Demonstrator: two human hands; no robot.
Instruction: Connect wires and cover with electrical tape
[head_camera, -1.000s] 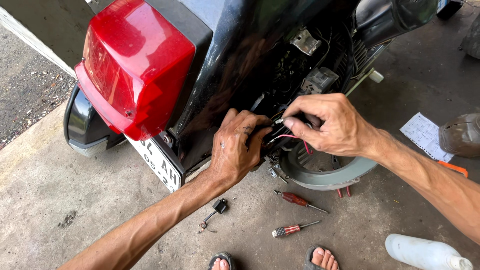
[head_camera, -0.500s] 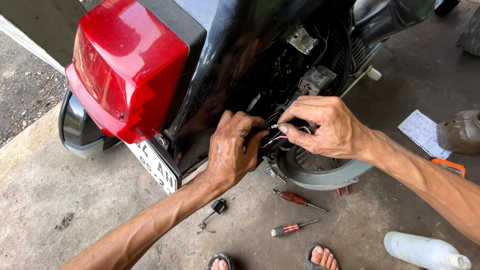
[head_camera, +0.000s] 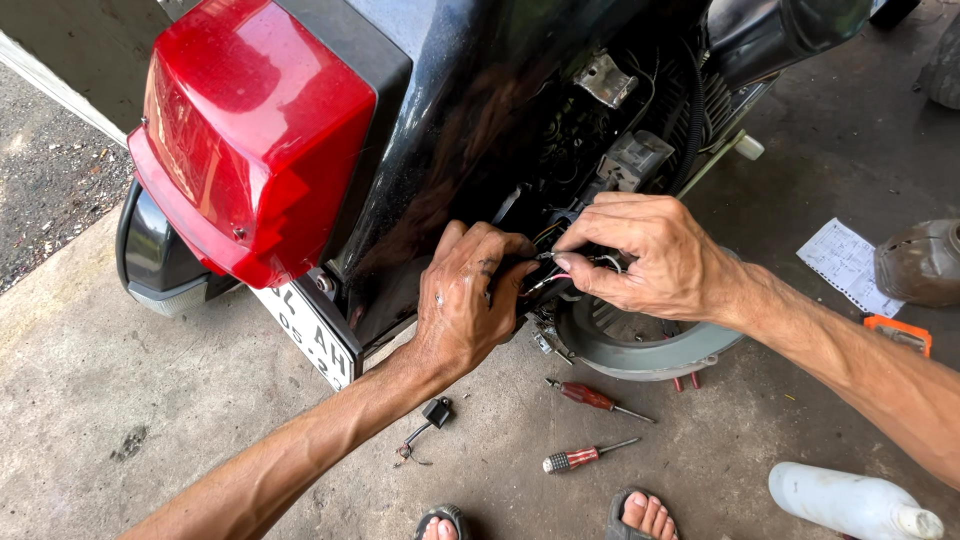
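Two bare hands work at the open side of a black scooter body, close together and nearly touching. Left hand lies back-up against the panel edge, fingers curled into the opening; what its grip encloses is hidden by its own knuckles, so cannot tell. Right hand has thumb and forefinger pinched shut on thin wires, red and dark strands, running between the two hands at the mouth of the cavity. Behind the wires sit packed engine parts: a grey boxy connector, a bare metal bracket, dark hoses. Grey round fan cover sits just below the right hand, crowding the space under the wires. Large red tail light juts out upper left, with a white number plate beneath it, near the left forearm. On the concrete floor: a red-handled screwdriver, a second screwdriver with a striped handle, and a small black part with a short lead, all below the hands and apart from them. White plastic bottle lies lower right beside the right forearm. Sheet of printed paper, a brownish metal casing and an orange tool lie far right. Toes in sandals show at the bottom edge.
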